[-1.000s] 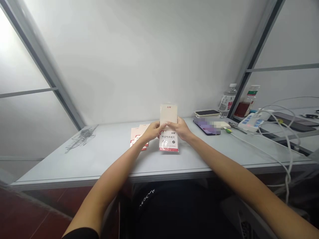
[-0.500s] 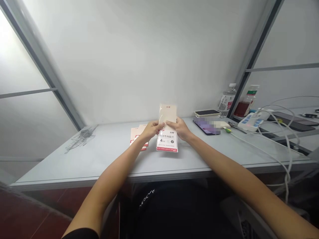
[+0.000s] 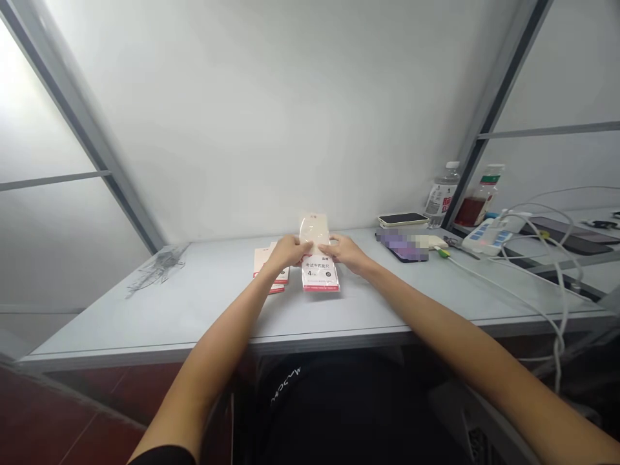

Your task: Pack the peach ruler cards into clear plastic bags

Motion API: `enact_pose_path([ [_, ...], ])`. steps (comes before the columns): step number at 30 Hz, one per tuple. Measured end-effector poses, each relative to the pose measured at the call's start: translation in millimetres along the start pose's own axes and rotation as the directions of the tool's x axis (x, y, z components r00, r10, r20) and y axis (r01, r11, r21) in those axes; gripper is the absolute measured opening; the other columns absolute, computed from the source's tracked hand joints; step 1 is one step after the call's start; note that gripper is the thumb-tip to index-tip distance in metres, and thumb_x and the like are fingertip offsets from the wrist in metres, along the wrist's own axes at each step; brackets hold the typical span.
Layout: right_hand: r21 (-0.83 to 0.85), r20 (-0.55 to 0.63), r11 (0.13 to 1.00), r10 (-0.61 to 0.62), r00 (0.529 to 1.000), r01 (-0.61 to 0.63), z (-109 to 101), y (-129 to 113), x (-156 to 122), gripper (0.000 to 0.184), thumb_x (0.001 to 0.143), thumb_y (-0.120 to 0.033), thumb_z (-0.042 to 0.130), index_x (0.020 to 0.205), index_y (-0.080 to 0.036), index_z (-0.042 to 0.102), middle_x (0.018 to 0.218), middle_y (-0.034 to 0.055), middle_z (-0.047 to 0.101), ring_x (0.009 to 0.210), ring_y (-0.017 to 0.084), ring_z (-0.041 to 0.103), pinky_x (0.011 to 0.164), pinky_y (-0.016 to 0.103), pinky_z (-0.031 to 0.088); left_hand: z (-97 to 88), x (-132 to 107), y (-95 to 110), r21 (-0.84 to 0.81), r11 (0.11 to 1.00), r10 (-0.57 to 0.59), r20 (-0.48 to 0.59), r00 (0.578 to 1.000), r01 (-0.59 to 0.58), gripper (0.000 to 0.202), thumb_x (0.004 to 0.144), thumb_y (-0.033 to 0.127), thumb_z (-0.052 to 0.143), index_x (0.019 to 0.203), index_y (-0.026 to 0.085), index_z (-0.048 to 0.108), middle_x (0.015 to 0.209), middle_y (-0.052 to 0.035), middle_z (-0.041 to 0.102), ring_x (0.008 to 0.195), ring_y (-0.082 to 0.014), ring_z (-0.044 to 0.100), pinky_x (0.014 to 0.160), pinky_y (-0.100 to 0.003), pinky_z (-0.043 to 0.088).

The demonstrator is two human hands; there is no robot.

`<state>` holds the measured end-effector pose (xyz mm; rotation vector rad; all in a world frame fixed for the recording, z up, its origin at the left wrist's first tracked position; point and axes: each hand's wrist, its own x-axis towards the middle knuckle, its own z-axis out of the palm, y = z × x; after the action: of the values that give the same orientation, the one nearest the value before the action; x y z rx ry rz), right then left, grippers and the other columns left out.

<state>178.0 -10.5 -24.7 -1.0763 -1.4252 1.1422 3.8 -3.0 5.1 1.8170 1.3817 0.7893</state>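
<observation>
I hold the view from the head camera | left hand (image 3: 285, 252) and right hand (image 3: 345, 253) clamped on opposite edges of a plastic-sleeved ruler-set packet (image 3: 317, 274), apparently keeping its red-edged label facing me | packet stands tilted above the counter (image 3: 194, 310), just beside two similar packets (image 3: 265, 266); I cannot tell whether it touches down

A pale desk (image 3: 194, 320) against a white wall (image 3: 271, 116) — red floor (image 3: 72, 420) below.
</observation>
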Motion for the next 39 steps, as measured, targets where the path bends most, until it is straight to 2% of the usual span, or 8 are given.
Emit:
enact_pose_path([
  [3, -0.208, 0.040, 0.978, -0.012, 0.999, 0.020, 1, 7, -2, 0.040, 0.060, -0.032, 0.074, 0.094, -0.019, 0.056, 0.059, 0.0010, 0.067, 0.046, 0.017, 0.060, 0.040, 0.026, 0.044, -6.6, 0, -8, 0.198, 0.972, -0.158, 0.154, 0.975, 0.126, 0.027, 0.064, 0.038, 0.059, 0.052, 0.016, 0.053, 0.052, -0.0077, 0.060, 0.045, -0.0174, 0.055, 0.046, -0.028, 0.044],
  [7, -0.302, 0.136, 0.953, 0.045, 0.990, -0.002, 4, 16, -5, 0.030, 0.055, -0.029, 0.076, 0.078, -0.020, 0.060, 0.042, -0.0024, 0.060, 0.029, 0.014, 0.050, 0.029, 0.023, 0.034, -5.0, -3, -13, 0.381, 0.903, -0.302, 0.232, 0.925, 0.199, 0.025, 0.059, 0.038, 0.061, 0.049, 0.016, 0.054, 0.054, -0.0116, 0.062, 0.046, -0.0224, 0.056, 0.047, -0.034, 0.044],
  [11, -0.404, 0.143, 0.914, 0.012, 0.990, 0.047, 4, 20, -4, 0.020, 0.056, -0.034, 0.074, 0.064, -0.020, 0.061, 0.037, -0.0039, 0.056, 0.025, 0.011, 0.046, 0.029, 0.022, 0.029, 1.8, -9, -7, 0.445, 0.871, -0.324, 0.200, 0.925, 0.209, 0.027, 0.058, 0.039, 0.063, 0.047, 0.017, 0.054, 0.049, -0.0126, 0.059, 0.047, -0.0247, 0.056, 0.048, -0.035, 0.043],
  [17, -0.539, 0.072, 0.838, -0.049, 0.996, 0.080, -1, 21, 0, 0.033, 0.054, -0.046, 0.073, 0.047, -0.021, 0.053, 0.033, -0.0026, 0.048, 0.032, 0.012, 0.045, 0.037, 0.025, 0.031, -1.9, -10, -4, 0.462, 0.858, -0.300, 0.093, 0.949, 0.226, 0.033, 0.060, 0.048, 0.063, 0.052, 0.018, 0.053, 0.046, -0.0110, 0.056, 0.053, -0.0266, 0.058, 0.052, -0.033, 0.042],
  [22, -0.841, -0.096, 0.540, -0.098, 0.991, -0.028, -16, 5, 0, 0.039, 0.068, -0.053, 0.060, 0.083, -0.017, 0.064, 0.083, 0.0105, 0.066, 0.084, 0.026, 0.060, 0.065, 0.032, 0.042, -18.4, -1, -8, 0.647, 0.728, -0.136, -0.189, 0.972, 0.228, 0.035, 0.066, 0.051, 0.057, 0.072, 0.017, 0.059, 0.073, -0.0136, 0.065, 0.079, -0.0296, 0.062, 0.067, -0.035, 0.044],
  [28, -0.967, -0.191, 0.125, 0.210, 0.959, -0.220, -27, -6, -3, 0.055, 0.071, -0.065, 0.049, 0.080, -0.014, 0.065, 0.090, 0.0176, 0.064, 0.089, 0.031, 0.059, 0.070, 0.038, 0.041, -29.0, 4, -13, 0.792, 0.519, -0.371, -0.132, 0.919, 0.323, 0.055, 0.048, 0.061, 0.067, 0.083, 0.019, 0.063, 0.093, -0.0139, 0.067, 0.087, -0.0314, 0.062, 0.071, -0.035, 0.045],
  [33, -0.975, -0.199, 0.046, 0.232, 0.952, -0.215, -24, -7, -5, 0.064, 0.067, -0.072, 0.046, 0.087, -0.014, 0.066, 0.106, 0.0200, 0.059, 0.094, 0.033, 0.057, 0.069, 0.039, 0.042, -32.0, 7, -19, 0.783, 0.521, -0.405, -0.123, 0.906, 0.340, 0.057, 0.041, 0.064, 0.069, 0.076, 0.019, 0.064, 0.090, -0.0152, 0.068, 0.086, -0.0344, 0.062, 0.070, -0.037, 0.045],
  [39, -0.977, -0.175, 0.074, 0.252, 0.952, -0.200, -23, -11, -7, 0.055, 0.068, -0.067, 0.050, 0.089, -0.018, 0.064, 0.092, 0.0160, 0.065, 0.091, 0.032, 0.058, 0.069, 0.038, 0.042, -35.5, 9, -22, 0.751, 0.562, -0.382, -0.136, 0.914, 0.346, 0.051, 0.035, 0.059, 0.073, 0.065, 0.019, 0.061, 0.082, -0.0140, 0.068, 0.079, -0.0341, 0.063, 0.066, -0.038, 0.046],
])
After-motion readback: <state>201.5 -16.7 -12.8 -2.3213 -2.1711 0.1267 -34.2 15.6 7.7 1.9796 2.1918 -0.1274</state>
